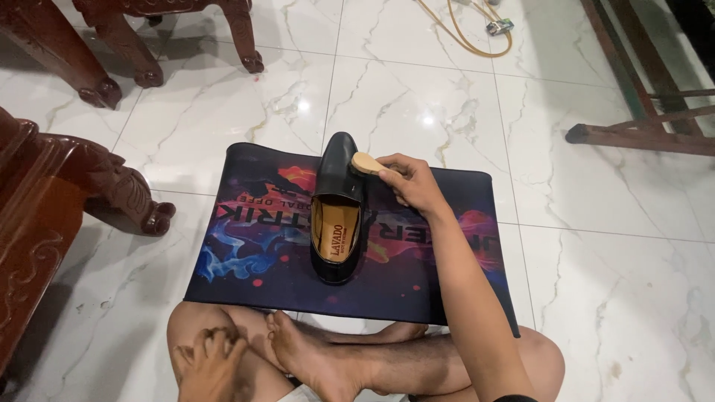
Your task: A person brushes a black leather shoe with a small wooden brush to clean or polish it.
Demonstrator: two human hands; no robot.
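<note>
Down on the white marble floor [417, 89], a dark printed mat [253, 260] lay in front of the seated person's crossed bare legs. Near the mat's middle stood a black leather loafer [337, 216], upright on its sole, its toe pointing to the far side and its tan insole showing. The right hand [411, 182] reached out over the mat and was curled around a wooden-backed shoe brush [366, 164], fingers closed on its rear end; the brush's head rested against the right side of the loafer's upper, near the toe. The left hand [212, 365] sat near, on the left knee, holding nothing, its fingers bent and loosely spread against the skin. At far left stood carved dark wooden furniture legs [126, 195], beside the mat's left edge. A yellowish cord [462, 37] looped on the floor at the far side, well apart from the mat, and a dark wooden frame [640, 126] stood at far right.
</note>
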